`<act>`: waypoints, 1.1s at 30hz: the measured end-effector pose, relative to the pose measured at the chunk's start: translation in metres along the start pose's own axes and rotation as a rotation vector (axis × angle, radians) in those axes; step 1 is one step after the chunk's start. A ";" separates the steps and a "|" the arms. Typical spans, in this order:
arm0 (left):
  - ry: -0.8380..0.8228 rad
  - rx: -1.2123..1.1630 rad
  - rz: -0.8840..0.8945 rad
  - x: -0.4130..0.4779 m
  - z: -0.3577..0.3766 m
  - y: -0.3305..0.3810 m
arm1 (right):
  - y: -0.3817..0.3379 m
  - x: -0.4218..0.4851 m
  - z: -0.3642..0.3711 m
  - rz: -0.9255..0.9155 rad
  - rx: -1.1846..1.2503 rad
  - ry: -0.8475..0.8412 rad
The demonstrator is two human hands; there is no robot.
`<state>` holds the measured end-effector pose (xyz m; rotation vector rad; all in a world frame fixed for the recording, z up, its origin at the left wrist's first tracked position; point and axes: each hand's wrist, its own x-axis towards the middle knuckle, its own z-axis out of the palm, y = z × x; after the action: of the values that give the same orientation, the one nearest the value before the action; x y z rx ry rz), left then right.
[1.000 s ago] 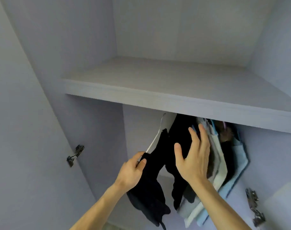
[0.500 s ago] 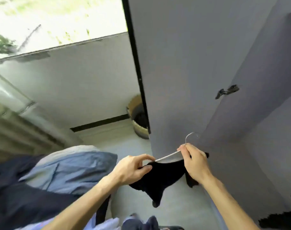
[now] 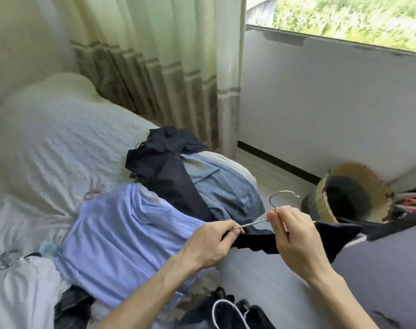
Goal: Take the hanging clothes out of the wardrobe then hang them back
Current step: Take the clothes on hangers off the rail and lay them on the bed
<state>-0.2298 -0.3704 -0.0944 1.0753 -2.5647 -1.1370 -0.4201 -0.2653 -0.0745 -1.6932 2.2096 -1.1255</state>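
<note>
White dotted bed point(image 3: 48, 143), clothes heap point(image 3: 121, 224) at edge. Left hand point(image 3: 211, 243), right hand point(image 3: 294, 236) pinch silver wire hanger point(image 3: 252, 223); black garment point(image 3: 256, 242) probably joins heap.

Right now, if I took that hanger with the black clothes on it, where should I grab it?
Probably the bare neck just under the hook, coming from above, where the right hand pinches the hanger. The hook stands free, while the black garment drapes over the arms below. The left hand pinches one end.

Likely a home bedroom: a bed point(image 3: 59, 143) strewn with clothes point(image 3: 131, 233), curtains point(image 3: 154, 55), a window point(image 3: 344, 17)
</note>
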 end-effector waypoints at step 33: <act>1.152 0.151 -0.550 -0.150 -0.237 -0.238 | -0.175 0.168 0.269 0.156 0.384 -0.739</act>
<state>0.1046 -0.5211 -0.0688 1.8087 -1.4740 -0.1733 -0.2040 -0.5553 -0.1024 -1.4235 1.5198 -0.6664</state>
